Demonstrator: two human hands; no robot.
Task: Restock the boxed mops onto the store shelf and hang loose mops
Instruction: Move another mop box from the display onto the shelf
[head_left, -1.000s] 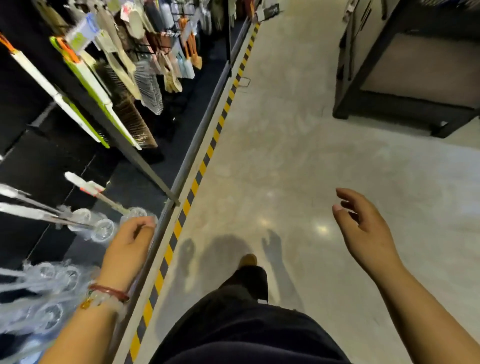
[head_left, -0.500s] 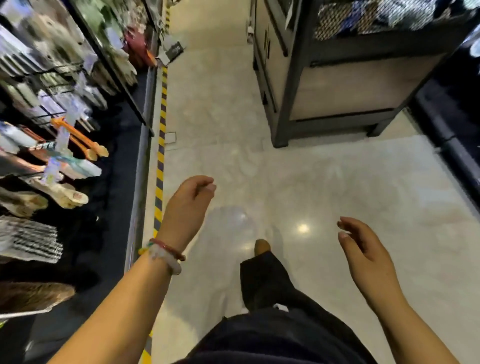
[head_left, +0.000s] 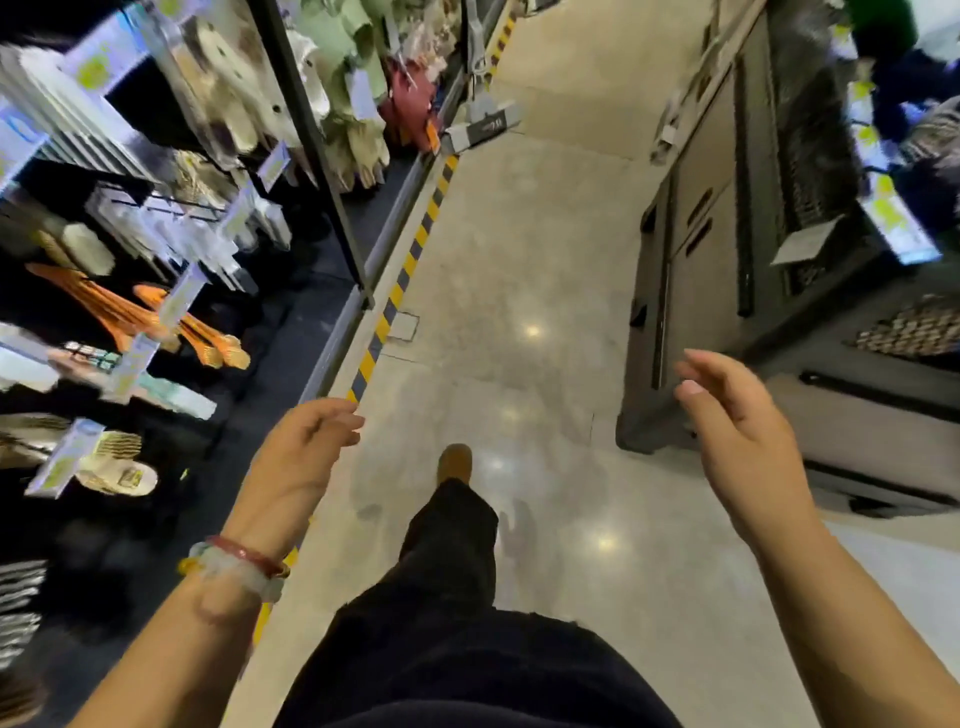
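Observation:
Both of my hands are empty as I walk down a store aisle. My left hand (head_left: 306, 447), with bracelets at the wrist, hangs loosely curled over the yellow-black floor stripe (head_left: 410, 254). My right hand (head_left: 737, 441) is raised with relaxed fingers in front of a dark cabinet. A flat mop head (head_left: 480, 127) on its pole leans at the foot of the left shelving far up the aisle. No boxed mop is visible.
Shelving on the left (head_left: 311, 156) carries hanging brushes, orange tools (head_left: 135, 317) and cloths. A dark cabinet unit (head_left: 717, 291) stands on the right, with stocked shelves behind it. The polished floor (head_left: 519, 364) runs between them; my leg and shoe (head_left: 454, 462) step forward.
The view has swung from the left shelf to down the aisle. My left hand came away from the hanging items and now hangs free; the right hand rose slightly.

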